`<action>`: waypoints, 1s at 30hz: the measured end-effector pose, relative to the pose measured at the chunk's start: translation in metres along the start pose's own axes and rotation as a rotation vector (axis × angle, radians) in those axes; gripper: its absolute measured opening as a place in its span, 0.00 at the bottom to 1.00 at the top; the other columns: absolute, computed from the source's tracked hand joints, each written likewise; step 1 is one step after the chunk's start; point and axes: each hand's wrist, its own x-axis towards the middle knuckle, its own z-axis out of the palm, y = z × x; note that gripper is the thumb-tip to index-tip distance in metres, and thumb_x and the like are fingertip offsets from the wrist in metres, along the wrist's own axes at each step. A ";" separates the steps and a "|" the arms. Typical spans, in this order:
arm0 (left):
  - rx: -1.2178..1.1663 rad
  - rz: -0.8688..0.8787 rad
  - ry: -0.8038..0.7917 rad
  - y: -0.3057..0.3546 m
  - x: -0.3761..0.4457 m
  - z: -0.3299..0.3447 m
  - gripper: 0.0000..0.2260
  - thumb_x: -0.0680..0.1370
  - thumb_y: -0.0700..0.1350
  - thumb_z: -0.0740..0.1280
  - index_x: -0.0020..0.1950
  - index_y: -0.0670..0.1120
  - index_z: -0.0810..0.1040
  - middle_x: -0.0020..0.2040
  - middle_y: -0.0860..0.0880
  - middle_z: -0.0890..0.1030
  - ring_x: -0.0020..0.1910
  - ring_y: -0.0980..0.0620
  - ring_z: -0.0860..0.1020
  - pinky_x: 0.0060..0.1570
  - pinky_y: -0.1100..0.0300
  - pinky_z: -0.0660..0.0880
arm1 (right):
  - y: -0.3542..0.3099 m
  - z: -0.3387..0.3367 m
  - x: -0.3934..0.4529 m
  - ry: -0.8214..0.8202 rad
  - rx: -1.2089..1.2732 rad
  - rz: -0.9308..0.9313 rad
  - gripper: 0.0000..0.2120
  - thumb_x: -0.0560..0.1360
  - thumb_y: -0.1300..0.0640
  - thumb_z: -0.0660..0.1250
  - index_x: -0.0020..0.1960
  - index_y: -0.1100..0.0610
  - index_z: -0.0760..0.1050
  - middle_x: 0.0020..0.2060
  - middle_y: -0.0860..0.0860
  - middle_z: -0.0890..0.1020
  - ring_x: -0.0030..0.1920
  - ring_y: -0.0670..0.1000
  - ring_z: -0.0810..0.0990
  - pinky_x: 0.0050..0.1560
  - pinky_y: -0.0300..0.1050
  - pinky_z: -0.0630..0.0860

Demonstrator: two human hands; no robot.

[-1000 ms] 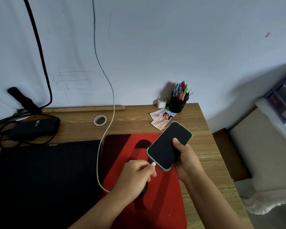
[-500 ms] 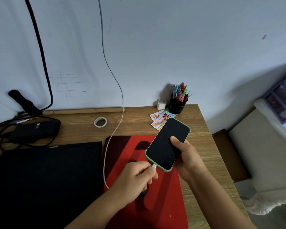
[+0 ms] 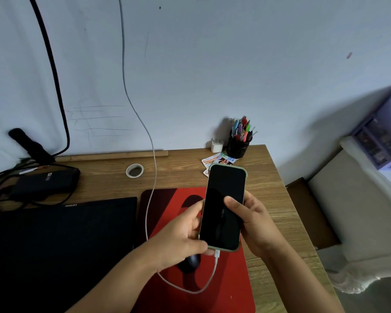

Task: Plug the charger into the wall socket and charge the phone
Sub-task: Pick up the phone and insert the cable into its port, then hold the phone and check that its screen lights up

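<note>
A phone (image 3: 224, 206) in a pale green case, screen dark, is held above the red mouse pad (image 3: 230, 288). My right hand (image 3: 255, 224) grips its right edge with the thumb on the glass. My left hand (image 3: 181, 233) holds its left edge and lower corner. The white cable plug (image 3: 217, 254) sits in the phone's bottom port. The white charging cable (image 3: 152, 168) loops under my left wrist and climbs the wall out of the top of the frame. The wall socket is not in view.
A closed black laptop (image 3: 61, 249) lies at the left, with a black power brick (image 3: 43, 182) and tangled cords behind it. A tape roll (image 3: 134, 170), a pen cup (image 3: 238, 145), a small white adapter (image 3: 216, 146) and cards (image 3: 215, 160) sit by the wall. A dark mouse (image 3: 190, 264) rests under my hands.
The plug has gone into the phone's bottom port. The phone has turned from slanted to nearly upright, and my left hand has shifted from the plug to the phone's left edge.
</note>
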 end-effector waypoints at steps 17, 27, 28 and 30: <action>0.078 0.228 0.060 0.017 -0.013 0.012 0.41 0.74 0.28 0.63 0.60 0.75 0.55 0.58 0.65 0.78 0.55 0.55 0.80 0.55 0.59 0.79 | -0.026 0.014 -0.012 0.070 0.317 0.049 0.21 0.70 0.44 0.59 0.49 0.57 0.83 0.49 0.58 0.85 0.51 0.57 0.83 0.54 0.56 0.77; 0.120 0.271 0.108 0.017 -0.013 0.013 0.44 0.72 0.28 0.65 0.59 0.79 0.57 0.58 0.63 0.79 0.54 0.57 0.81 0.53 0.64 0.77 | -0.031 0.015 -0.015 0.060 0.297 0.029 0.22 0.70 0.43 0.59 0.50 0.57 0.83 0.50 0.59 0.85 0.51 0.58 0.83 0.52 0.56 0.79; 0.119 0.279 0.107 0.017 -0.013 0.013 0.44 0.72 0.29 0.65 0.58 0.80 0.58 0.58 0.62 0.79 0.54 0.56 0.81 0.54 0.63 0.78 | -0.032 0.015 -0.015 0.053 0.300 0.030 0.22 0.70 0.43 0.59 0.50 0.57 0.83 0.49 0.59 0.85 0.51 0.58 0.83 0.50 0.55 0.80; 0.113 0.289 0.103 0.017 -0.013 0.013 0.43 0.72 0.30 0.66 0.58 0.80 0.58 0.58 0.62 0.79 0.54 0.56 0.81 0.53 0.63 0.78 | -0.032 0.015 -0.015 0.043 0.308 0.031 0.22 0.71 0.44 0.58 0.50 0.57 0.83 0.49 0.59 0.85 0.50 0.58 0.83 0.49 0.54 0.81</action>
